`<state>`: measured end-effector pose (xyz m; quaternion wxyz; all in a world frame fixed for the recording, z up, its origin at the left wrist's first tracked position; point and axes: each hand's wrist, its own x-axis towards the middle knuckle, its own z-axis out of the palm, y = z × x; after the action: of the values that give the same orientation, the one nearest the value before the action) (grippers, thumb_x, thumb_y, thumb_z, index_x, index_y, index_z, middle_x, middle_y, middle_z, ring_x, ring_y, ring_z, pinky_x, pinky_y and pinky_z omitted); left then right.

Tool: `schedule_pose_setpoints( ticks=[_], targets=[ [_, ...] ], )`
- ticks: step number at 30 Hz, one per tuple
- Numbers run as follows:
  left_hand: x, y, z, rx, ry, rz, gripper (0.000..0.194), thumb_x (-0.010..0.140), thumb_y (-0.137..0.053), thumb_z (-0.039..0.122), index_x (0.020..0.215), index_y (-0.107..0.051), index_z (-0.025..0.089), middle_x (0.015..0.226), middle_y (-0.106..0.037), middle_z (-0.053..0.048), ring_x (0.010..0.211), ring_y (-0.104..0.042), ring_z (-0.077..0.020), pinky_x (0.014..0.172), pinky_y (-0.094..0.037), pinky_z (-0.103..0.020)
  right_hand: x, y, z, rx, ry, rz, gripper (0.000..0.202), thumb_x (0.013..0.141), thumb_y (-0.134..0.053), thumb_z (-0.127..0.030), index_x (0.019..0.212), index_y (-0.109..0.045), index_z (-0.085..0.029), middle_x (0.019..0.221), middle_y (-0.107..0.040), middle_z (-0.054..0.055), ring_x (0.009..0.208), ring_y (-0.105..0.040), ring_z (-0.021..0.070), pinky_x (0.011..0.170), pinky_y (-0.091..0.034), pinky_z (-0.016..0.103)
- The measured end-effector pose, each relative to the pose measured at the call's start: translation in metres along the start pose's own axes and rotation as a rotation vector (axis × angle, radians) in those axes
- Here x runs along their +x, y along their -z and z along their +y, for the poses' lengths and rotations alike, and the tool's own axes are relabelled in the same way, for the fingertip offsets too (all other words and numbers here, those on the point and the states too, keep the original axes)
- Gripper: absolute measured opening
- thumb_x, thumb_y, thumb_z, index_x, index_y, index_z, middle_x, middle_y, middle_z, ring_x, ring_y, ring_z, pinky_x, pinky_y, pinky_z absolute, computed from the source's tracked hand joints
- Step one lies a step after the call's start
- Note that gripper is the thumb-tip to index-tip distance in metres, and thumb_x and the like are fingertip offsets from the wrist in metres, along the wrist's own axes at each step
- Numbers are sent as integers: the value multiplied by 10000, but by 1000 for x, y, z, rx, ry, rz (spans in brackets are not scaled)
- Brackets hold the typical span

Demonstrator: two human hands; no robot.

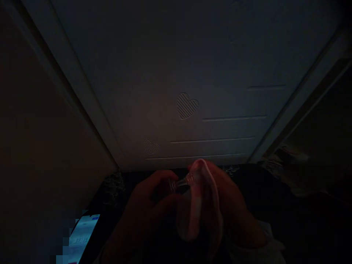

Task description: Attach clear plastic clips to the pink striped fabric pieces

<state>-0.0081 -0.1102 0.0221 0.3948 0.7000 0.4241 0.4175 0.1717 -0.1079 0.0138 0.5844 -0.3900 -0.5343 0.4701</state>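
Note:
Close to the bottom middle of the dim head view, both my hands are at a small clear, glass-like piece with a narrow stem and rounded, ringed ends. My left hand curls its fingers and thumb round the left end. A pale, pinkish cloth covers the right end and hangs down in folds. Behind that cloth, my right hand is closed on it, with most fingers hidden. Whether the clear piece extends into the cloth cannot be made out.
A large pale panel with embossed hearts and lines stands in front. Below it lies a dark patterned surface. A lit phone screen shows at lower left, partly pixelated. Blurred items sit at the right.

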Motion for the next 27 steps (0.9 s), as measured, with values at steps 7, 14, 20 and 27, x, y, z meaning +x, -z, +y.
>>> schedule_pose_setpoints(
  ticks=[7,14,20,27],
  targets=[
    [-2,11,0,-26,17,-32,179,795,-690,319,970,-716,289,801,-672,40,755,-603,-161,691,-449,-252,-4,10,-5,205,-190,-197,115,732,-721,-318,796,-690,-227,682,-673,-26,558,-591,120,542,-469,231],
    [1,14,-2,12,61,-23,234,785,-687,308,1014,-728,292,787,-667,32,747,-607,-166,693,-459,-257,1,7,-2,23,-252,-162,228,696,-721,-390,706,-591,-203,581,-593,-40,472,-524,110,454,-395,225],
    [3,16,-4,136,43,-36,269,814,-656,343,1069,-697,270,881,-701,2,812,-632,-193,728,-473,-284,2,5,-1,-30,-187,-65,225,675,-707,-361,662,-542,-209,578,-574,-35,501,-526,120,453,-383,223],
    [8,3,3,272,4,-5,178,843,-567,327,953,-650,215,773,-681,1,701,-620,-176,637,-465,-268,5,5,-1,37,-130,13,253,717,-719,-442,735,-638,-203,669,-623,-13,572,-557,125,525,-447,234]
  ],
)
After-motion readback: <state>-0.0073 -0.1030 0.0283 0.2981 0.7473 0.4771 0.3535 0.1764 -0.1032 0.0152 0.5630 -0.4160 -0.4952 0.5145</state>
